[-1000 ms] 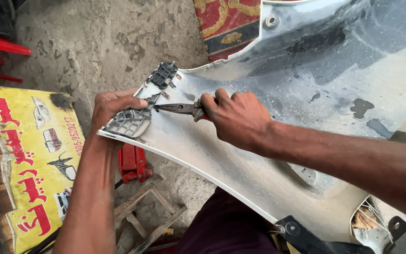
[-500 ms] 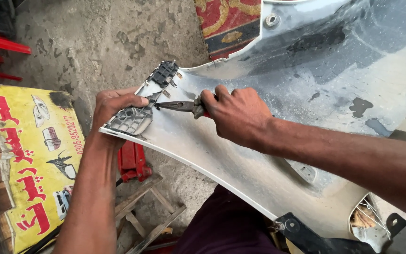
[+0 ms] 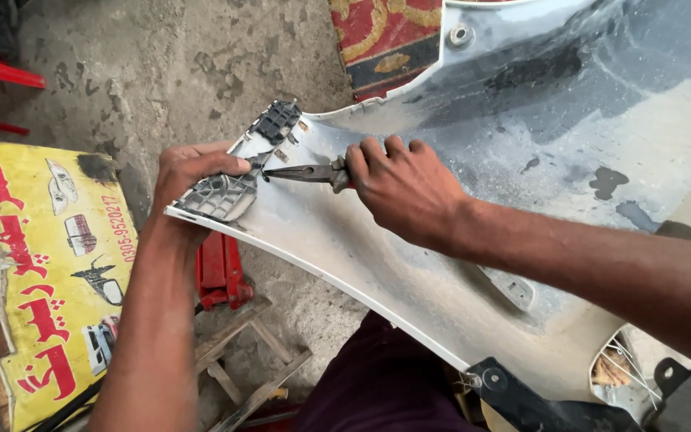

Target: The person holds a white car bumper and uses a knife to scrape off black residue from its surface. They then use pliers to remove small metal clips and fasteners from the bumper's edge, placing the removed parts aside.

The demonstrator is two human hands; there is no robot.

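A large silver-white car bumper panel [image 3: 473, 240] lies inner side up across the person's lap, running from the upper right down toward the lower right corner of the view. A yellow printed signboard [image 3: 49, 264] lies on the concrete floor to the left. The right hand [image 3: 401, 188] is closed around the handles of long-nose pliers [image 3: 301, 172], whose tips point at the panel's left end. There the left hand [image 3: 189, 172] grips the panel's corner, thumb pressed onto a grey ribbed mounting bracket [image 3: 221, 196], beside a small black clip piece [image 3: 277, 120].
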